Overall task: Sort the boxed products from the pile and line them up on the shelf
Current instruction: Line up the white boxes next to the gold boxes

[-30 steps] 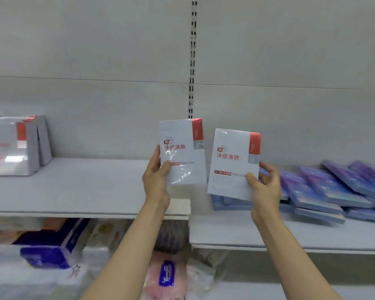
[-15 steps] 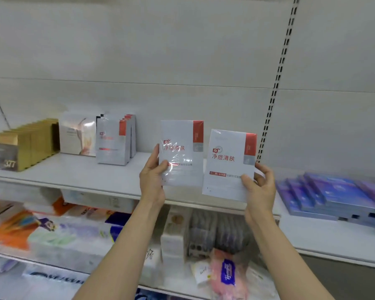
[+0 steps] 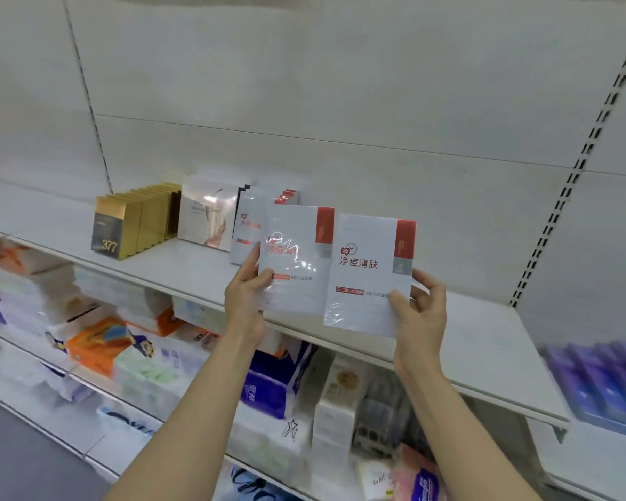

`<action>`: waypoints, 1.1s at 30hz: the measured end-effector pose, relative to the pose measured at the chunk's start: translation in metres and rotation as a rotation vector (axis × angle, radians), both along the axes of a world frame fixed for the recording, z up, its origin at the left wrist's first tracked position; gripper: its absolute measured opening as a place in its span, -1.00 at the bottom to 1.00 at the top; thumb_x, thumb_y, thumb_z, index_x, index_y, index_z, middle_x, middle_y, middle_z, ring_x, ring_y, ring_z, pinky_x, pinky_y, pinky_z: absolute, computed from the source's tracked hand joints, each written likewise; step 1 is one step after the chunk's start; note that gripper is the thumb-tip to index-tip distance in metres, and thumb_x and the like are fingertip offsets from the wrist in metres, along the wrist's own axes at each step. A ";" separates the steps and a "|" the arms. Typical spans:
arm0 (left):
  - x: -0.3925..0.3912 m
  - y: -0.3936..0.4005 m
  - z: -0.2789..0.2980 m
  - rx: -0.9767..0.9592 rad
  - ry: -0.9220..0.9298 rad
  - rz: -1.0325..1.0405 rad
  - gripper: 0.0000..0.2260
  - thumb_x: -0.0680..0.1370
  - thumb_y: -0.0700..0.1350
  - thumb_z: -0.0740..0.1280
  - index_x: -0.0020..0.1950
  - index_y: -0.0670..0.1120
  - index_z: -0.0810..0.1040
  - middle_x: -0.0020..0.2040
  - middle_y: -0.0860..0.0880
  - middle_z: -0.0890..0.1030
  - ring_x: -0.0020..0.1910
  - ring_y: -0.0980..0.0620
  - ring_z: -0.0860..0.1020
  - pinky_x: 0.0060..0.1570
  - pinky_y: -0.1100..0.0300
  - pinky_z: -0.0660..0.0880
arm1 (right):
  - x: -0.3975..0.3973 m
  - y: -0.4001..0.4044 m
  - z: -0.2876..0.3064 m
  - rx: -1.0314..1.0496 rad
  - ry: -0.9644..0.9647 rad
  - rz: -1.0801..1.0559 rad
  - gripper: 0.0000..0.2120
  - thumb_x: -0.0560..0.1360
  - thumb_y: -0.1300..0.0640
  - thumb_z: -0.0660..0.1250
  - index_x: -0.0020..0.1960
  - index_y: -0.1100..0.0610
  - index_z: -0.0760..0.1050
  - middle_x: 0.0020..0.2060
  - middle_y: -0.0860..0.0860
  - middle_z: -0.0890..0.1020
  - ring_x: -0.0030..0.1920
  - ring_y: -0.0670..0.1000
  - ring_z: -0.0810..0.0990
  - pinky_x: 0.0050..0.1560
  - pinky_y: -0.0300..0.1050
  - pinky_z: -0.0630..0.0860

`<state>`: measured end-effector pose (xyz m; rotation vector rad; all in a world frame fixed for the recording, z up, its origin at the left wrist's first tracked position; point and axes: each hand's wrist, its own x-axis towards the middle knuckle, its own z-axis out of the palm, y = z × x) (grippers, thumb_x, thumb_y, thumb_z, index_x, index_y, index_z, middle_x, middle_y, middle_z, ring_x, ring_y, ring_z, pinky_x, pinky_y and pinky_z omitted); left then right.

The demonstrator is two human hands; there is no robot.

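**A:** Start closest in. What have the hands got?

**B:** The left hand (image 3: 244, 301) pinches one white-and-red box (image 3: 293, 262) by its lower left corner, thumb on the front face. The right hand (image 3: 418, 312) grips a second matching box (image 3: 371, 274) at its lower right corner, thumb in front, fingers curled behind. Both boxes are upright, faces toward the camera, held in the air in front of the shelf (image 3: 485, 341) and nearly edge to edge (I can't tell whether they touch).

**A:** And beyond the hands?

**B:** Just past the left-hand box and slightly to its left stands a row of the same white-and-red boxes (image 3: 248, 226). Farther left of that are a pale box with a figure on it (image 3: 205, 218), then the gold boxes (image 3: 131, 222). Far off to the right of the right hand lie purple boxes (image 3: 608, 381), blurred.

**A:** What could go wrong from here?

**B:** I'd judge the film wrap is slick and each box hangs from a corner pinch, so one could pivot or slip on the way in. Pushing a box against the standing row could also tip those over, since they look thin and lean a little.

**A:** Anything you can't make out?

**B:** How many boxes stand in that row, because the held one covers most of it. The fingers behind both boxes are hidden. The goods on the lower shelves (image 3: 131, 359) are smeared.
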<state>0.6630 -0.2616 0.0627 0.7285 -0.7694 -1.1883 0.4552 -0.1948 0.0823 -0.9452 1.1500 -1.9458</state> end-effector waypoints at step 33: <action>0.142 -0.171 -0.014 -0.068 -0.585 -0.370 -0.45 0.60 0.09 0.30 0.55 0.18 0.17 0.39 0.30 0.39 0.31 0.27 0.43 0.21 0.29 0.45 | 0.217 -0.182 -0.037 0.225 0.181 -0.189 -0.54 0.54 0.33 0.21 0.35 -0.06 0.39 0.14 -0.03 0.59 0.07 -0.04 0.59 -0.08 -0.22 0.62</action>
